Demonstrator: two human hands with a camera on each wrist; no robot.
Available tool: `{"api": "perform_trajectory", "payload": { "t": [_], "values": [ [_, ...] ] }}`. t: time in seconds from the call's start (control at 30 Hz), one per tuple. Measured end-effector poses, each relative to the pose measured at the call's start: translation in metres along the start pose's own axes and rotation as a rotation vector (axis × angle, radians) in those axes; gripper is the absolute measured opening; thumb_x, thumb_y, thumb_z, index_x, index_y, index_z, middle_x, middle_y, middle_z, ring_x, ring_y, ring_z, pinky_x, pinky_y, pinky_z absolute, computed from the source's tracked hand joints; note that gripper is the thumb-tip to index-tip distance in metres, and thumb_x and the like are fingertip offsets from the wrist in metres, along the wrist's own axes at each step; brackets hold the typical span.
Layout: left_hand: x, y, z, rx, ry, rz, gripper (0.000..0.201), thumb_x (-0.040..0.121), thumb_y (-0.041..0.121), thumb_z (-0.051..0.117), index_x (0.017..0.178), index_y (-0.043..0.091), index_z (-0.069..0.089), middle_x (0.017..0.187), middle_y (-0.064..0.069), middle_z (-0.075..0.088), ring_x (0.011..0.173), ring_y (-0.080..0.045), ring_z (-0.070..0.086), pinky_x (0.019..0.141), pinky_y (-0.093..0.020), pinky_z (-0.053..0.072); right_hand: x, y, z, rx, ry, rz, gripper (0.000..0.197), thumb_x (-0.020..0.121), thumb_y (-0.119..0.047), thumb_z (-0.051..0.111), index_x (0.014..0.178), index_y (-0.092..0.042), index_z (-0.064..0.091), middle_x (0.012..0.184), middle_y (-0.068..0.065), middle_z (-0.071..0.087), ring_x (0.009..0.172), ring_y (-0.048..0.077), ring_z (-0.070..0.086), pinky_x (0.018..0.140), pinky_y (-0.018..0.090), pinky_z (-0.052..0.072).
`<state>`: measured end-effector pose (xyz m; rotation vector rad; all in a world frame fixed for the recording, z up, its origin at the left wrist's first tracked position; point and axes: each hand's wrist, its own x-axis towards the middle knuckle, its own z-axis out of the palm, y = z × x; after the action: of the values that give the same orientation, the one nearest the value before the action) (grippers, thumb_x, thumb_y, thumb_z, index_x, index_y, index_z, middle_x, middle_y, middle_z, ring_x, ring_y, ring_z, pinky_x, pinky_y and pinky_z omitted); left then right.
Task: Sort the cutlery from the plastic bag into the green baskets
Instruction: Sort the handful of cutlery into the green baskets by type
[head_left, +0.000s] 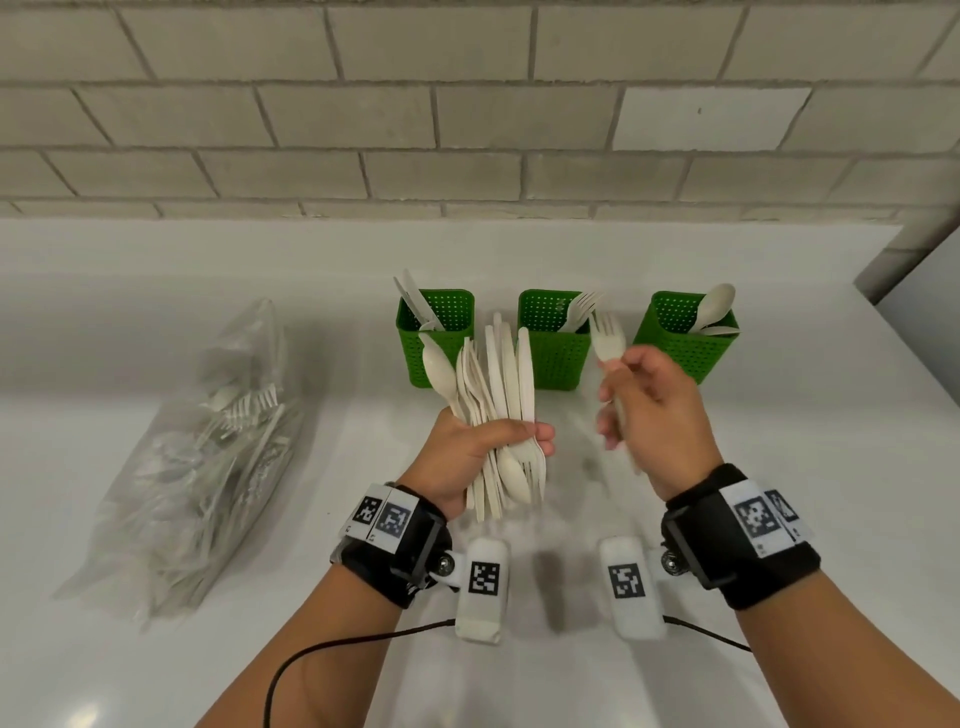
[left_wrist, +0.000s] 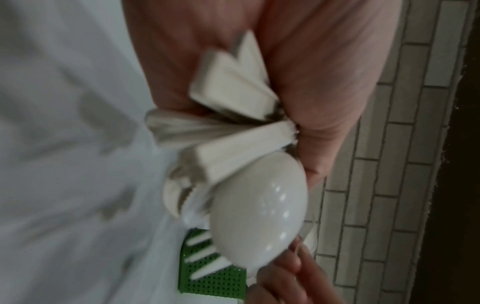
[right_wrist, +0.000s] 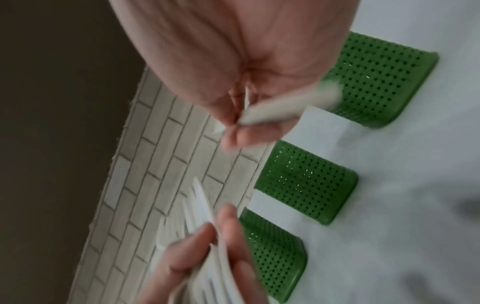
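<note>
My left hand (head_left: 483, 441) grips a mixed bundle of cream plastic cutlery (head_left: 498, 384), with spoons, knives and forks fanned upward; the left wrist view shows its handle ends and a spoon bowl (left_wrist: 259, 209). My right hand (head_left: 649, 410) pinches a single fork (head_left: 607, 338) with the tines up, in front of the middle green basket (head_left: 556, 358). The left basket (head_left: 441, 332) holds knives, the middle one forks, the right basket (head_left: 685, 343) spoons. All three baskets also show in the right wrist view, the middle one (right_wrist: 306, 185) among them.
A clear plastic bag (head_left: 208, 457) with more cutlery lies on the white counter (head_left: 779, 467) at the left. A brick wall (head_left: 467, 114) stands behind the baskets. Cables trail from both wrist cameras near the front edge.
</note>
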<state>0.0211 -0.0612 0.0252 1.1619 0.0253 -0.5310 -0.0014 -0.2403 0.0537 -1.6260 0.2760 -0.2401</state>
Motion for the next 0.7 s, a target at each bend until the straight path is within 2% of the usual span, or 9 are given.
{"api": "perform_trajectory", "payload": {
  "t": [0.07, 0.13, 0.23, 0.27, 0.37, 0.47, 0.57, 0.63, 0.7],
  "values": [
    [0.0, 0.0, -0.002, 0.019, -0.018, -0.005, 0.019, 0.081, -0.012, 0.065, 0.078, 0.004, 0.075, 0.084, -0.023, 0.072, 0.073, -0.03, 0.072, 0.067, -0.037, 0.06, 0.002, -0.002, -0.003, 0.042, -0.003, 0.02, 0.02, 0.098, -0.019, 0.056, 0.086, -0.003, 0.058, 0.054, -0.011, 0.047, 0.04, 0.0, 0.038, 0.041, 0.015, 0.031],
    [-0.002, 0.001, 0.0, 0.048, -0.07, 0.006, 0.02, 0.076, -0.01, 0.071, 0.09, 0.004, 0.075, 0.088, -0.026, 0.07, 0.075, -0.033, 0.071, 0.073, -0.041, 0.06, -0.001, -0.006, 0.001, -0.027, -0.141, 0.025, 0.018, 0.092, -0.021, 0.065, 0.082, -0.006, 0.062, 0.045, -0.018, 0.051, 0.039, -0.003, 0.046, 0.041, 0.009, 0.035],
    [-0.003, -0.001, 0.005, 0.101, -0.158, 0.03, 0.04, 0.078, -0.011, 0.071, 0.115, 0.004, 0.069, 0.095, -0.028, 0.069, 0.079, -0.034, 0.07, 0.075, -0.043, 0.059, -0.004, -0.005, 0.012, -0.15, -0.256, -0.015, 0.03, 0.081, -0.026, 0.077, 0.084, 0.002, 0.067, 0.066, 0.006, 0.069, 0.061, 0.006, 0.061, 0.058, 0.028, 0.053],
    [-0.002, -0.001, 0.006, 0.101, -0.16, 0.039, 0.042, 0.079, -0.011, 0.07, 0.118, 0.005, 0.068, 0.098, -0.029, 0.069, 0.081, -0.034, 0.069, 0.076, -0.044, 0.058, -0.002, -0.003, 0.013, -0.161, -0.24, -0.033, 0.032, 0.081, -0.028, 0.078, 0.079, 0.001, 0.067, 0.067, 0.013, 0.067, 0.062, 0.012, 0.06, 0.059, 0.033, 0.053],
    [0.0, -0.002, 0.005, 0.083, -0.115, 0.04, 0.043, 0.077, -0.008, 0.074, 0.118, 0.006, 0.068, 0.11, -0.031, 0.066, 0.089, -0.037, 0.066, 0.084, -0.055, 0.056, 0.0, 0.0, 0.011, -0.131, -0.178, -0.019, 0.032, 0.084, -0.025, 0.074, 0.062, -0.006, 0.06, 0.045, -0.005, 0.043, 0.041, 0.006, 0.036, 0.045, 0.017, 0.033],
    [0.0, -0.001, 0.002, 0.091, -0.04, 0.036, 0.023, 0.081, -0.007, 0.069, 0.103, 0.0, 0.07, 0.095, -0.026, 0.07, 0.079, -0.034, 0.068, 0.072, -0.044, 0.059, 0.002, 0.002, 0.009, -0.148, -0.132, -0.043, 0.026, 0.088, -0.021, 0.07, 0.067, -0.006, 0.065, 0.041, -0.014, 0.04, 0.038, 0.003, 0.033, 0.044, 0.012, 0.028],
    [0.002, -0.001, -0.004, 0.104, 0.002, 0.02, 0.015, 0.084, -0.007, 0.066, 0.098, -0.003, 0.066, 0.084, -0.024, 0.07, 0.068, -0.031, 0.068, 0.063, -0.036, 0.056, 0.003, 0.0, 0.004, -0.157, -0.025, -0.154, 0.01, 0.082, -0.012, 0.076, 0.087, -0.016, 0.068, 0.064, -0.012, 0.046, 0.052, 0.002, 0.039, 0.053, 0.012, 0.035],
    [0.002, 0.0, -0.006, 0.118, 0.004, 0.01, 0.019, 0.084, -0.008, 0.066, 0.102, -0.004, 0.066, 0.084, -0.023, 0.07, 0.069, -0.031, 0.068, 0.064, -0.037, 0.056, 0.002, 0.0, -0.002, -0.246, -0.087, -0.333, 0.038, 0.074, -0.003, 0.08, 0.107, -0.018, 0.067, 0.082, -0.012, 0.044, 0.067, 0.001, 0.044, 0.06, 0.01, 0.038],
    [0.003, 0.001, -0.007, 0.11, -0.022, 0.009, 0.023, 0.082, -0.008, 0.067, 0.104, -0.001, 0.068, 0.086, -0.02, 0.072, 0.072, -0.028, 0.069, 0.067, -0.037, 0.057, 0.0, 0.001, -0.004, -0.556, -0.242, -0.552, 0.041, 0.068, -0.007, 0.082, 0.105, -0.021, 0.071, 0.088, -0.014, 0.041, 0.074, 0.002, 0.046, 0.06, 0.015, 0.039]
  ]
}}
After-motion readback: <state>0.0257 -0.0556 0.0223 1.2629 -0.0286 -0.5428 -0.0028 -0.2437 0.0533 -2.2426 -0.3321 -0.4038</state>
